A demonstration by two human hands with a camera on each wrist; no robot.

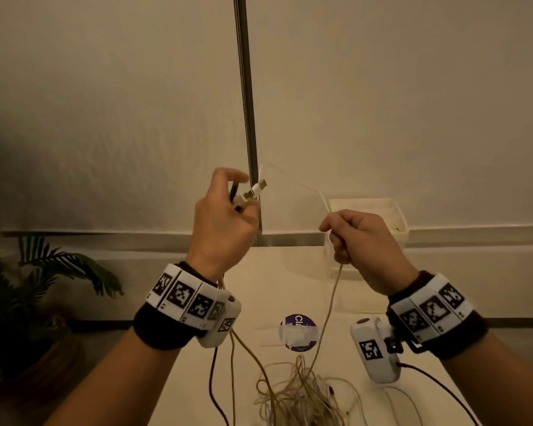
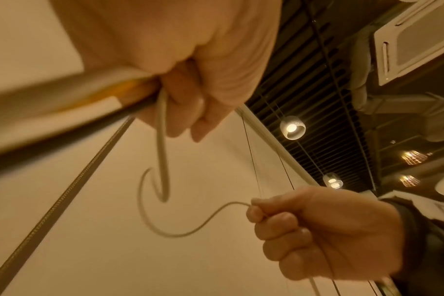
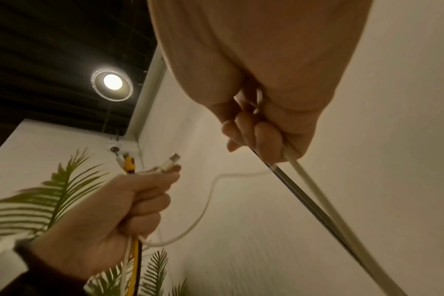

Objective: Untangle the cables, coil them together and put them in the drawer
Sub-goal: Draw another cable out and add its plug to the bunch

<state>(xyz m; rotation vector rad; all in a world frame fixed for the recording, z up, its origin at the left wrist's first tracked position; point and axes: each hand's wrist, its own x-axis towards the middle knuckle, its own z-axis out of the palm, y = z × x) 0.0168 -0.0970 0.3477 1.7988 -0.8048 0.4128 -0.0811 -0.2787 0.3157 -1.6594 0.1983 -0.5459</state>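
The left hand point(image 1: 222, 219) is clenched around a bunch of cable ends, raised above the table's far edge. A white connector point(image 1: 258, 186) sticks out past the thumb and forefinger, with a gold-coloured plug point(image 1: 247, 198) just below it and a dark cable end point(image 1: 234, 192) beside the fingers. In the right wrist view the same fist grips a white plug point(image 3: 171, 162), a yellow plug point(image 3: 129, 164) and a yellow-and-black cable point(image 3: 136, 258) running down out of the palm.

The right hand point(image 1: 362, 241) is closed in a fist around a single white cable point(image 1: 330, 315), held level with the left hand and a little apart from it. From the top of this fist the white cable arches across to the left hand; in the left wrist view it leaves the right hand's fingers point(image 2: 256, 214) in a loose curve. Below the fist the cable hangs down to a tangled heap of cables point(image 1: 302, 392) lying on the table point(image 1: 197, 379) at its near edge, between the two forearms. More strands drop from the left hand into the same heap.

A round purple sticker point(image 1: 298, 332) sits mid-table beyond the heap. A white open box point(image 1: 366, 216) stands at the far right corner, against the wall. A metal strip point(image 1: 246, 118) runs up the wall behind the left hand, and a potted palm point(image 1: 43, 287) stands off the table's left side.
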